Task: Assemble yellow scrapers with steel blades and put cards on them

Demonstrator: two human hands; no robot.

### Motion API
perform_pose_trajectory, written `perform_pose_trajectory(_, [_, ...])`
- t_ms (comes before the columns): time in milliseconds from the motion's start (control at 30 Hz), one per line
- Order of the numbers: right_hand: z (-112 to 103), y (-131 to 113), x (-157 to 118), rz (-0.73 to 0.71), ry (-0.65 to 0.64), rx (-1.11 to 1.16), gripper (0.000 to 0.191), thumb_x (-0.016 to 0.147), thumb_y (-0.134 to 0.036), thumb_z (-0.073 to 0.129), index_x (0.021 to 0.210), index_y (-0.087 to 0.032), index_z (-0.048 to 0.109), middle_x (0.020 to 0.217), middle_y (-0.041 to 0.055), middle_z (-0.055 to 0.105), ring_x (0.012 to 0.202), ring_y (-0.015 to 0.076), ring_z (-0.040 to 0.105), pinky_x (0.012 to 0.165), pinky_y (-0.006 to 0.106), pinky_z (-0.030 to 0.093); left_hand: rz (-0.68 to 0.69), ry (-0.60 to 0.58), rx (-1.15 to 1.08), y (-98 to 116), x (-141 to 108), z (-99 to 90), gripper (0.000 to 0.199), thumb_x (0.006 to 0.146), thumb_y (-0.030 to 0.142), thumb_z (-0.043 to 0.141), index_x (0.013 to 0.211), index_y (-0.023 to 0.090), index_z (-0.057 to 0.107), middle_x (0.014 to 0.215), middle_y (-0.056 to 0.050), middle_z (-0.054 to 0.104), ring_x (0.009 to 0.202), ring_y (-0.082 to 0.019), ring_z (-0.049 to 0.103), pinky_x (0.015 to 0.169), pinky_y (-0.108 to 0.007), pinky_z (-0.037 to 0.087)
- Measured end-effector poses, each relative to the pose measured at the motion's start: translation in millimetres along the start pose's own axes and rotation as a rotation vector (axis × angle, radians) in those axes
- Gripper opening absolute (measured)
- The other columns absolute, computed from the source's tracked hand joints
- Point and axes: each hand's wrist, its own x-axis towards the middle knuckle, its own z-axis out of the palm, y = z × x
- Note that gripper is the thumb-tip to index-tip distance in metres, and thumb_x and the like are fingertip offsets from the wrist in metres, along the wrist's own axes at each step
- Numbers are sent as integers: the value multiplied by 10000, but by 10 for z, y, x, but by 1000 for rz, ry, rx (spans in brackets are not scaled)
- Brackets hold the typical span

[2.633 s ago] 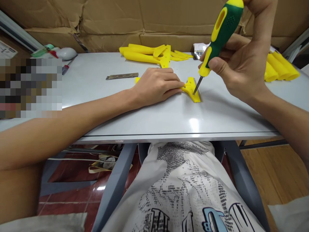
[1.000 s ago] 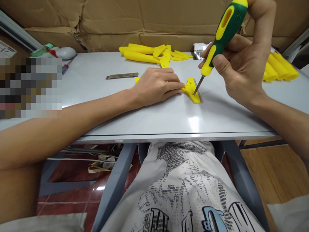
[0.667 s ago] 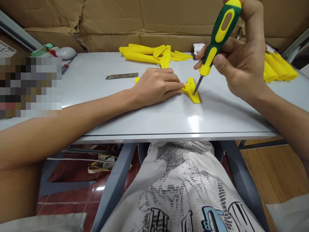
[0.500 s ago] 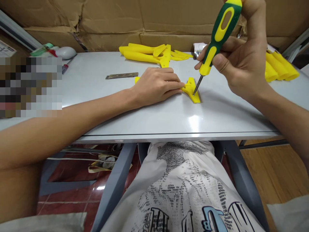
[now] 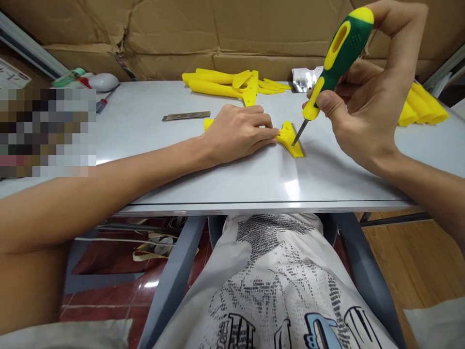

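The left hand [image 5: 241, 132] is closed over the handle of a yellow plastic scraper with a flared head [image 5: 289, 142], pressing it flat against the glossy white bench [image 5: 218, 186]. The scraper lies under and through that hand: its flared head juts out just beyond the fingertips on the right, and a short stub of its rounded handle (the only other part in sight) shows past the hand on the left.

The right hand [image 5: 370, 109] grips a green-and-yellow screwdriver with a metal shaft [image 5: 336, 60], thumb and fingers around the lower handle. The tool leans, its butt up and to the right, and its tip meets the scraper's head near the lower corner. The right hand itself is raised above the bench, to the right of the scraper.

Behind the left hand lies a small heap of yellow plastic scraper parts [image 5: 218, 88]; left of the heap and nearer the front rests a thin grey metal strip [image 5: 186, 116], apart from both hands.
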Motion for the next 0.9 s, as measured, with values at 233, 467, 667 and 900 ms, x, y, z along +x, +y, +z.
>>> perform_pose_trajectory(233, [-17, 318, -15, -158, -59, 108, 690, 973, -767, 825, 1548, -555, 507, 1628, -68, 453, 932, 146, 732, 941, 464, 767, 12, 13, 19, 20, -6, -26, 476, 1257, 584, 488, 1156, 318, 870, 1070, -71, 856, 1014, -274, 798, 775, -417, 502])
perform_pose_trajectory(467, [-111, 486, 152, -150, 33, 218, 709, 932, -723, 859, 1558, -586, 555, 1782, -103, 448, 1004, 217, 780, 889, 490, 740, 93, 37, 96, 65, -5, -33, 411, 1262, 484, 528, 1173, 269, 866, 1062, -64, 879, 931, -232, 785, 685, -369, 445])
perform_pose_trajectory(667, [-382, 607, 236, 172, -113, -270, 812, 899, -748, 844, 1573, -345, 638, 1086, 90, 818, 805, 283, 705, 771, 509, 624, 2, 80, 172, -154, 75, -265, 454, 1245, 531, 504, 1243, 290, 888, 1056, -42, 907, 932, -241, 813, 693, -387, 470])
perform_pose_trajectory(900, [-396, 561, 185, 365, -420, -602, 768, 863, -368, 792, 1615, -240, 706, 1119, 142, 858, 937, 385, 810, 970, 654, 683, -263, -175, 1, -1026, -27, -496, 677, 1165, 841, 488, 1180, 320, 921, 1087, 41, 913, 799, -123, 666, 691, -376, 428])
